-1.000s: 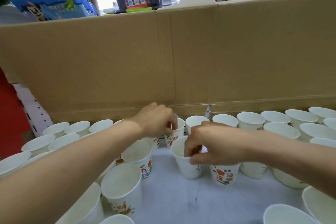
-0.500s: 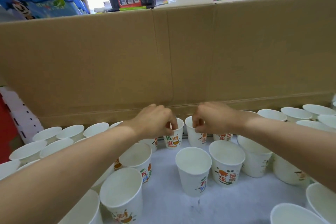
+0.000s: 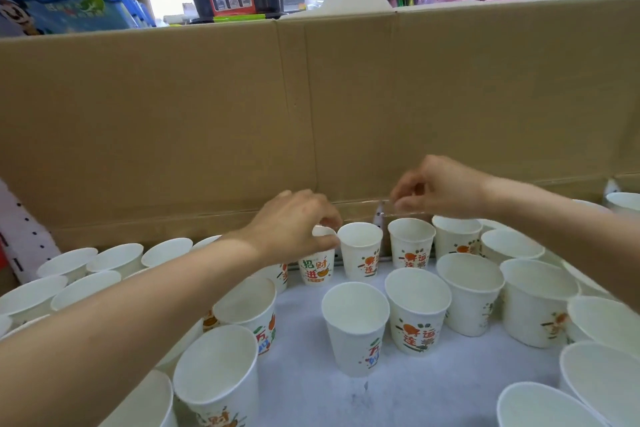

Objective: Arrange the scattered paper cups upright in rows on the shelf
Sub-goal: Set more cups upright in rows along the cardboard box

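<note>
The grip of the left hand (image 3: 294,222) covers most of the rim of a printed cup (image 3: 317,269); the forearm (image 3: 138,315) hides parts of the left cups (image 3: 244,305). The nearest cups (image 3: 540,407) run off the bottom edge. Whether the right hand (image 3: 440,187) pinches anything, I can't tell.
</note>
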The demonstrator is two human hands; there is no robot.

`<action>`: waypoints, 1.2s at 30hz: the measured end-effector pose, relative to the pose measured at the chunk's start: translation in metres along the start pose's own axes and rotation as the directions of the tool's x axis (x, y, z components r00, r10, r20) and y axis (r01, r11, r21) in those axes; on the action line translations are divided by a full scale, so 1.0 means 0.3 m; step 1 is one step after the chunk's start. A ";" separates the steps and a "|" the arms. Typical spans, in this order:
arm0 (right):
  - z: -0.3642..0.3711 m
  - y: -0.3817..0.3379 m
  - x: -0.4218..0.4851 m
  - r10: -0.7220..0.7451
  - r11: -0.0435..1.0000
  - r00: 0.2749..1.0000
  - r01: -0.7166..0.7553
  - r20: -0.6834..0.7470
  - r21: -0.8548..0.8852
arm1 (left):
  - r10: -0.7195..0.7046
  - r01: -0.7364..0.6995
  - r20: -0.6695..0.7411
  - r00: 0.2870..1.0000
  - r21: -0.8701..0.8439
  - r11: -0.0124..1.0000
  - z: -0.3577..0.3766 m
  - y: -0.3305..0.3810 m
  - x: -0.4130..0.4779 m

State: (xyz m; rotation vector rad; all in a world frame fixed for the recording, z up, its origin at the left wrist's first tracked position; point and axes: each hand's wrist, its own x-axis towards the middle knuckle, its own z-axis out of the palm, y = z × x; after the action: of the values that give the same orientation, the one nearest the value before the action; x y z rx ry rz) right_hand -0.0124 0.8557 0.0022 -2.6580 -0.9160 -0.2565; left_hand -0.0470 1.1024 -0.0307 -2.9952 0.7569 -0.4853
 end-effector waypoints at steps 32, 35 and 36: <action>-0.013 0.178 -0.153 0.146 0.970 0.984 -0.122 0.105 -0.210 | 0.080 -0.067 0.094 0.992 -0.130 0.989 -0.046 0.236 0.152; -0.049 0.068 -0.198 0.074 0.997 0.984 -0.075 0.159 -0.001 | 0.021 0.043 0.194 0.981 -0.320 0.946 -0.147 0.223 0.027; -0.051 0.023 -0.213 0.042 0.998 0.976 -0.052 0.215 0.038 | 0.017 0.071 0.257 0.966 -0.328 0.942 -0.174 0.216 -0.016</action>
State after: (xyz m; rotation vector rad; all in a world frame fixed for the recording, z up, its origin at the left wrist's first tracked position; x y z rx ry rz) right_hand -0.0589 0.8091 -0.0023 -2.7008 -0.9082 0.0618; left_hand -0.0966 1.0506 0.0117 -3.2869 0.8507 0.0455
